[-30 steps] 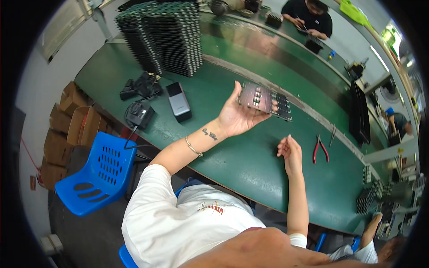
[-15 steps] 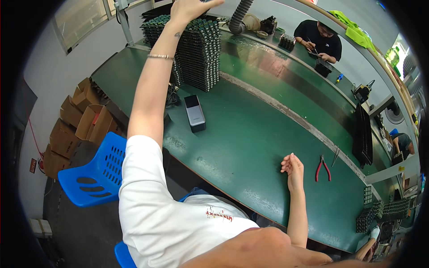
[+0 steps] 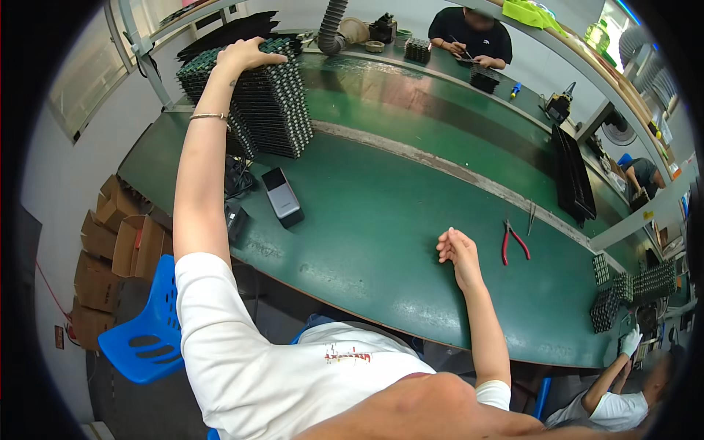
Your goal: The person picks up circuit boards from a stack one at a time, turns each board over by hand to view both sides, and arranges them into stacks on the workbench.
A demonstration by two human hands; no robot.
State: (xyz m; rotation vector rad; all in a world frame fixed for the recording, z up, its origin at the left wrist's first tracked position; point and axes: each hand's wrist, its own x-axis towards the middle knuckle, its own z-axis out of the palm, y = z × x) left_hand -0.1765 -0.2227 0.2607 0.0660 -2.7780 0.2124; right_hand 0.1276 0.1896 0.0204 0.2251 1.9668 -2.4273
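My left arm stretches to the far left, where my left hand [image 3: 248, 56] rests over the top of a tall stack of green circuit boards [image 3: 282, 110]. Its thumb points right, apart from the other fingers, and no board is lifted. My right hand [image 3: 460, 257] hovers near or rests on the green tabletop [image 3: 367, 242], fingers loosely bent and holding nothing. To its right lie red-handled pliers [image 3: 514, 243] and a pair of tweezers [image 3: 532, 217]. Nearer my left arm, a grey power bank [image 3: 282, 196] with a dark top panel sits on the table.
Black cables [image 3: 236, 176] lie beside the stack. A raised strip [image 3: 440, 167] runs along the bench. Across it a person [image 3: 473, 40] works on a small part. Another person with a gloved hand [image 3: 631, 342] is at lower right, near more boards [image 3: 645, 284]. A blue chair [image 3: 143, 337] and cardboard boxes [image 3: 95, 268] stand left.
My left hand has come down onto the board stack from above it. The whole view has shifted, so the bench things appear farther left. My right hand keeps its loose pose.
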